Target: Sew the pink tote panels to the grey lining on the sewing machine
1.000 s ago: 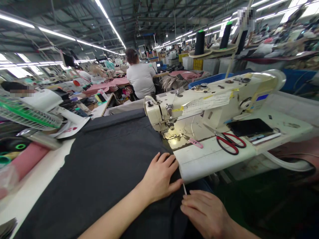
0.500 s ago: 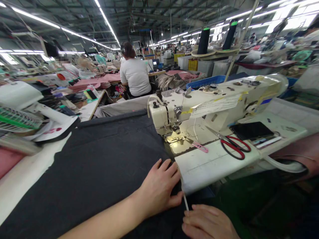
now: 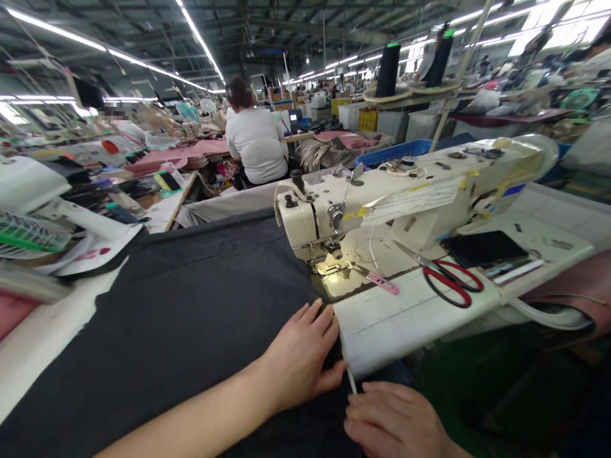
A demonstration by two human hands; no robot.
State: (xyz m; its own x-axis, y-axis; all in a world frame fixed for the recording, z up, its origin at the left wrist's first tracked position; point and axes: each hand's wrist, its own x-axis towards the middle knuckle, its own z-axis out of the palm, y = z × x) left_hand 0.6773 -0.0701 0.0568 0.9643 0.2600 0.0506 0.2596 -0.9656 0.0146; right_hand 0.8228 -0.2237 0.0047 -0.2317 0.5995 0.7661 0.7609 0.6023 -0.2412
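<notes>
Black fabric (image 3: 191, 305) covers the table left of a cream sewing machine (image 3: 401, 191), its edge running up toward the lit presser foot (image 3: 329, 270). My left hand (image 3: 305, 350) lies on that fabric near its right edge, fingers bent forward over it and thumb apart. Just below and to the right, my right hand (image 3: 396, 420) is closed, pinching a thin white strip (image 3: 352, 380) that runs up along the fabric edge by my left thumb. Part of the strip is hidden by the hands and cloth.
On the machine bed lie pink-handled snips (image 3: 382, 283), red-and-black scissors (image 3: 451, 280) and a black phone (image 3: 484, 248). A white fan (image 3: 81, 222) stands at left. Black thread cones (image 3: 387, 71) rise behind the machine. A person in white (image 3: 258, 143) sits ahead with their back turned.
The view has shifted slightly. Both hands keep their places at the fabric edge, the right one a little closer to the left and still pinching the strip.
</notes>
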